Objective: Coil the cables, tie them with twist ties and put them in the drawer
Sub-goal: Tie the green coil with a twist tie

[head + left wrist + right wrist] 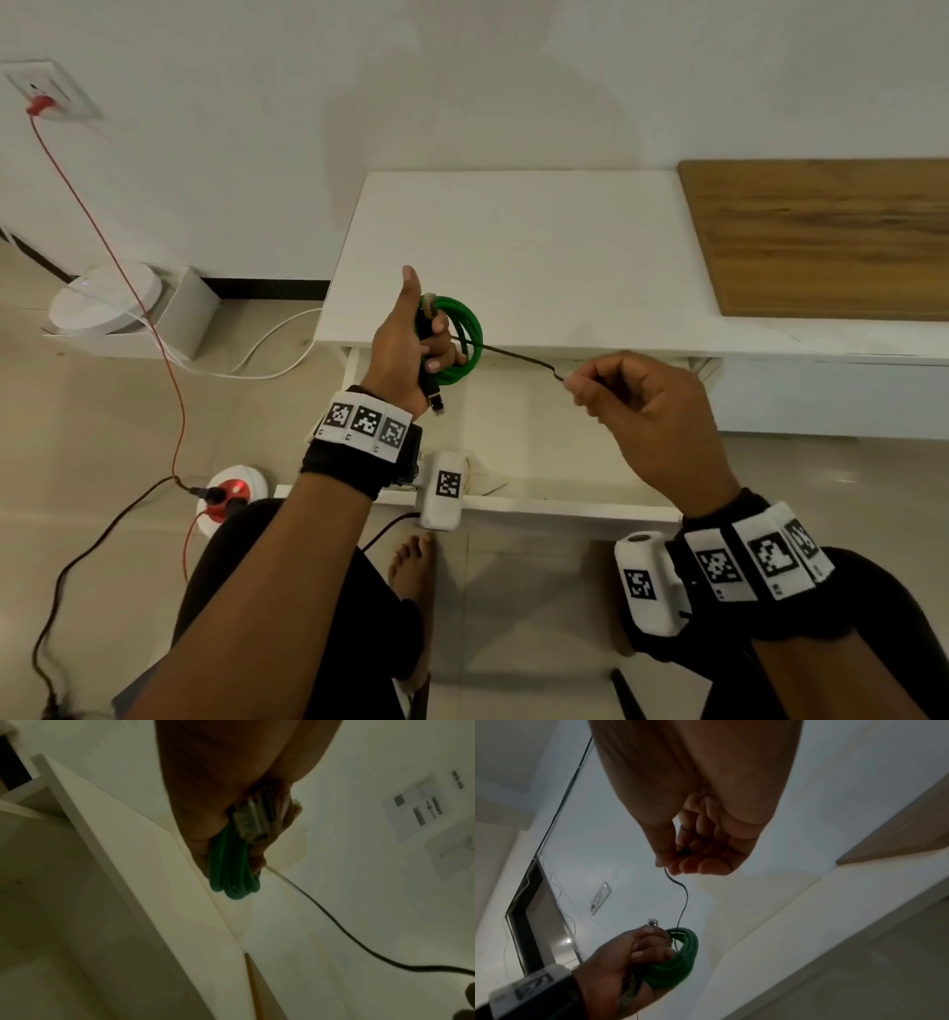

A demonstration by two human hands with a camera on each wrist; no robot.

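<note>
My left hand [411, 339] grips a coiled green cable [468, 334] upright above the front edge of the white table [513, 246], thumb pointing up. Both clear plugs stick out of the fist, one above [429, 300] and one below [436, 403]. A thin black twist tie [508, 355] runs from the coil to my right hand [642, 406], which pinches its far end between thumb and fingertips. The coil [680, 959] and tie [684, 902] show in the right wrist view; the green loops [232, 866] and tie [334, 923] also show in the left wrist view. The open drawer [539, 437] lies below both hands.
A wooden board [821, 236] covers the table's right part. On the floor at left are a red cord [102, 226] from a wall socket, a round red-and-white power strip [231, 496], a white device [108, 303] and white cables. My bare foot [413, 565] rests under the drawer.
</note>
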